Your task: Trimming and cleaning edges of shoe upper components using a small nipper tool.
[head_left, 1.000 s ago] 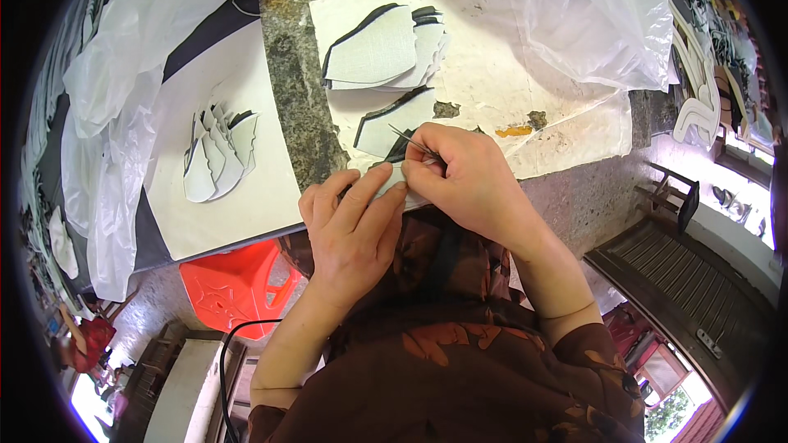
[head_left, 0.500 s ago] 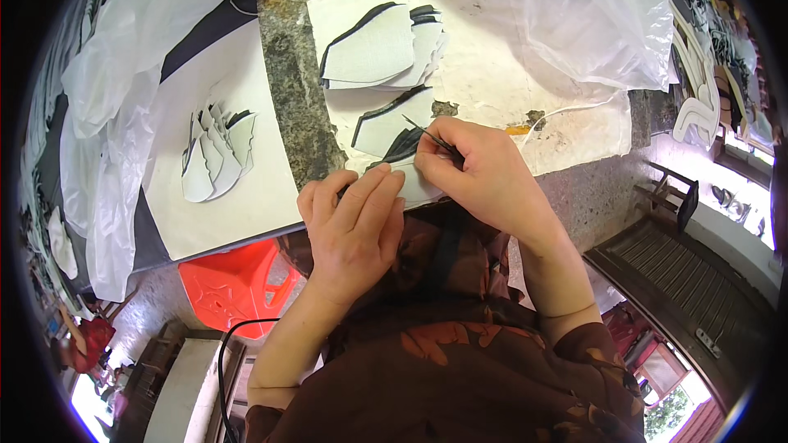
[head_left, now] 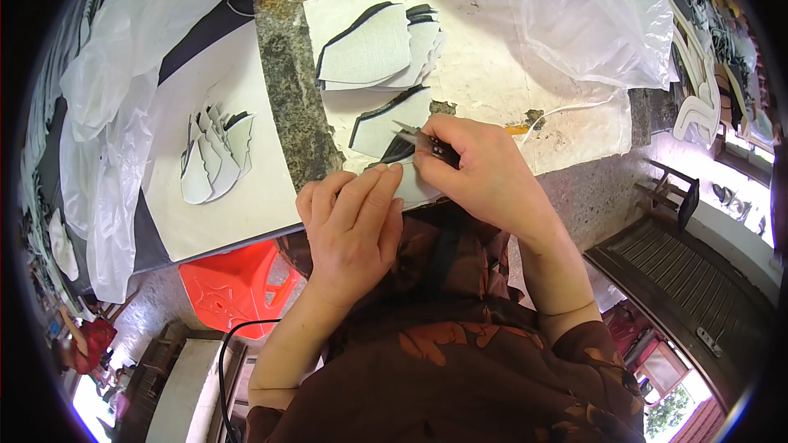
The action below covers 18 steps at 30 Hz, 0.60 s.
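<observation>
Grasping pointed tool (head_left: 428,143) in fingers of right hand (head_left: 480,171); resting fingers of left hand (head_left: 349,221) on white piece (head_left: 418,186) at worktop (head_left: 281,74), unable to confirm any pinching

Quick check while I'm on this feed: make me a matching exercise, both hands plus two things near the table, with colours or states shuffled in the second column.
Column one
1. Left hand
2. Stool
3. Right hand
4. Cable

Column two
A. grips a pointed tool
B. black
C. laid on a pale piece, no tool visible in it
D. red

Pairs: 1-C, 2-D, 3-A, 4-B
</observation>
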Each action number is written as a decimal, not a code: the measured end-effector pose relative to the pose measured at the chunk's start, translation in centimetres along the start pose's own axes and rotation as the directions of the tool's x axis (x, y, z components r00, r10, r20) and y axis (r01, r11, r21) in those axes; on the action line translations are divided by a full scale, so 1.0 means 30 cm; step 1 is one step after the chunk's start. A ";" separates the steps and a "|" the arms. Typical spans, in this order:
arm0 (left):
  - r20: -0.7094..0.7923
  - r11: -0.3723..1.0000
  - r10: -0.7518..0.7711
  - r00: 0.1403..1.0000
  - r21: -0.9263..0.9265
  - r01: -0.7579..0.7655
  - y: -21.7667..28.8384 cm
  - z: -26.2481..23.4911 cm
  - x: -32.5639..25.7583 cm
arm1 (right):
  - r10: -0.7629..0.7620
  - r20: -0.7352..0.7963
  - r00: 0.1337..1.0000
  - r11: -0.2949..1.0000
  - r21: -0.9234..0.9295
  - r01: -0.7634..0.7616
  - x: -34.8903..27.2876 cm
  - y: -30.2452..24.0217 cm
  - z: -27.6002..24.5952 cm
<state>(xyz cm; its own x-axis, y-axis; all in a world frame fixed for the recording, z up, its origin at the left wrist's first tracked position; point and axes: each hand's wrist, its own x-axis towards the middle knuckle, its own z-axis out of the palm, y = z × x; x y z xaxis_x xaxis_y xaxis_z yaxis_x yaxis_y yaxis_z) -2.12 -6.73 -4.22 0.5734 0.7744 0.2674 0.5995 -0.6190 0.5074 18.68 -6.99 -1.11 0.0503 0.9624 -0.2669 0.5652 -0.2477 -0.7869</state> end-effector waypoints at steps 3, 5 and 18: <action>0.007 1.000 -0.004 1.000 0.000 0.004 0.002 -0.003 0.004 | -0.001 0.001 1.000 1.000 0.011 0.001 0.001 0.001 -0.001; 0.018 1.000 -0.003 1.000 0.001 0.003 0.003 -0.004 0.006 | 0.000 0.002 1.000 1.000 0.013 0.000 0.002 -0.003 -0.003; 0.031 0.999 0.020 0.999 0.043 -0.022 0.013 -0.006 0.011 | 0.087 0.018 0.996 0.994 0.062 -0.088 0.007 -0.003 -0.059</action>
<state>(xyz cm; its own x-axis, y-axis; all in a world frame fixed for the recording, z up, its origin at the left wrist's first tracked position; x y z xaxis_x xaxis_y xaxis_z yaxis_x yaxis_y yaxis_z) -1.79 -6.69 -3.78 0.6026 0.7572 0.2520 0.6104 -0.6408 0.4656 20.09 -6.56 -0.12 0.0838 0.9351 -0.3443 0.5062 -0.3376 -0.7936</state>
